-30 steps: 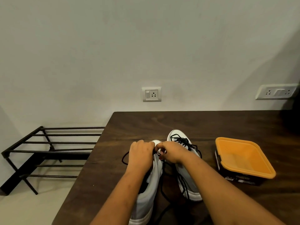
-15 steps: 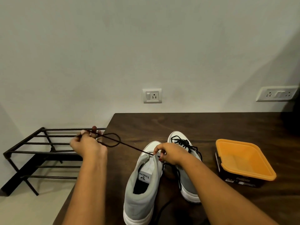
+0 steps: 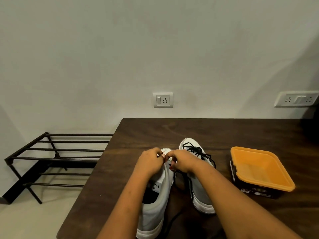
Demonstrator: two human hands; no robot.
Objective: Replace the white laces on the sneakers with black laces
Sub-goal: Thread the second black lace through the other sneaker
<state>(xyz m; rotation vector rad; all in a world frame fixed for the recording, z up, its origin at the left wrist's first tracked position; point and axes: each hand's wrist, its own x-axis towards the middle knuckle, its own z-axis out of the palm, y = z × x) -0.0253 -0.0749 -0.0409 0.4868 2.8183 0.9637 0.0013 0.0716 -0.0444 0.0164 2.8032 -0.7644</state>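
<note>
Two grey sneakers with white soles stand side by side on the dark wooden table (image 3: 241,133). The right sneaker (image 3: 200,192) carries a black lace (image 3: 196,150) threaded up its front. Both my hands meet over the toe end of the left sneaker (image 3: 155,207). My left hand (image 3: 151,163) has its fingers curled at the front eyelets. My right hand (image 3: 179,161) pinches there too; what it pinches is hidden. A black lace strand (image 3: 174,219) trails between the shoes toward me.
An orange tub (image 3: 260,169) with a dark base sits on the table to the right of the shoes. A black metal rack (image 3: 55,157) stands on the floor left of the table. Two wall sockets are above the table's far edge.
My left hand, which had pulled the black lace out far to the left over the rack, has come back to the toe of the left sneaker beside my right hand.
</note>
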